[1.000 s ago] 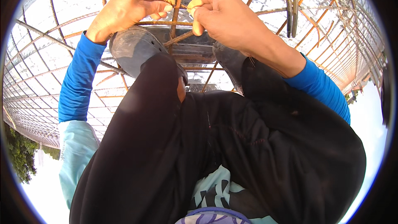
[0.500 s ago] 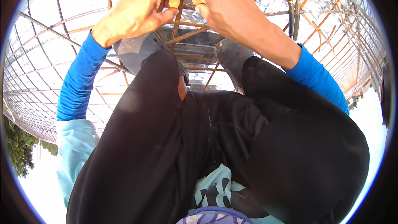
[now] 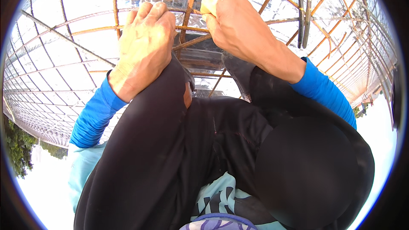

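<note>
My left hand (image 3: pixel 149 44) is back-up over my left knee, its fingers curled down and their tips hidden; whether they hold anything does not show. My right hand (image 3: pixel 240 27) is closed in a pinch just right of a rusty upright rebar (image 3: pixel 191 2), and what lies between thumb and finger is too small to make out. Between the hands, a rusty crossing bar (image 3: pixel 194 29) and a slanting bar (image 3: pixel 194 41) meet the upright one. A pair of black-handled pliers (image 3: pixel 303 25) hangs on the mesh to the right of my right hand.
A wide rebar mesh (image 3: pixel 47 59) spreads to both sides over a bright, shiny surface. My dark shoe (image 3: pixel 238 70) rests among the bars below my right hand. Black-trousered knees (image 3: pixel 149 123) are bent close under my arms. Trees (image 3: pixel 19 149) stand at the far left.
My left hand has drawn back toward my knee and turned knuckles-up, away from the upright bar. My right hand keeps its pinch, slightly lower in view.
</note>
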Demonstrator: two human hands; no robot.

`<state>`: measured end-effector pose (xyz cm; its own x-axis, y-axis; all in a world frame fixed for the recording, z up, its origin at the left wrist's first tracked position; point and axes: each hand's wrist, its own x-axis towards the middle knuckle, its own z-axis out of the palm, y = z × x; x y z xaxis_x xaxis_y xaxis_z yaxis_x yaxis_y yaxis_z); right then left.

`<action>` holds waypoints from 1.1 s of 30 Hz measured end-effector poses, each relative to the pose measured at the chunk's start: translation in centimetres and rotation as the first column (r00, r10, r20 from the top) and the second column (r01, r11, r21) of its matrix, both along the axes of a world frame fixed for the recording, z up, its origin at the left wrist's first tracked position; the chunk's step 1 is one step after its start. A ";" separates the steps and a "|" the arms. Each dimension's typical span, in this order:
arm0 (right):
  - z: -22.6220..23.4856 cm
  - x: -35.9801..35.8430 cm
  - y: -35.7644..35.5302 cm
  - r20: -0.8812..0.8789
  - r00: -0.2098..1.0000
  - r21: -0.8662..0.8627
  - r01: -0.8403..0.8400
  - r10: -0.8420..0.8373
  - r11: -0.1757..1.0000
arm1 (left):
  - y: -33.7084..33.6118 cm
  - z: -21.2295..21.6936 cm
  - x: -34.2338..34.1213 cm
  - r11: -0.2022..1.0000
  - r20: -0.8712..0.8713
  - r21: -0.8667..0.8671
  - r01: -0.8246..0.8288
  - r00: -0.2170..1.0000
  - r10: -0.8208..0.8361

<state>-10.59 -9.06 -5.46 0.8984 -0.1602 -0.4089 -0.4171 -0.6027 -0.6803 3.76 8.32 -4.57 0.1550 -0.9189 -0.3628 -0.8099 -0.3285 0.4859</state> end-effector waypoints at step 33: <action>-0.4 0.4 -0.6 -0.102 0.987 0.147 0.141 -0.127 0.979 | -1.8 -1.1 2.1 1.000 -0.063 0.016 -0.009 0.998 0.010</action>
<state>-10.19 -9.63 -5.82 0.8307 -0.2059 -0.5172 -0.5517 -0.4286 -0.7155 5.87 6.49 -5.66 0.1400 -0.9116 -0.3864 -0.7746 -0.3439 0.5307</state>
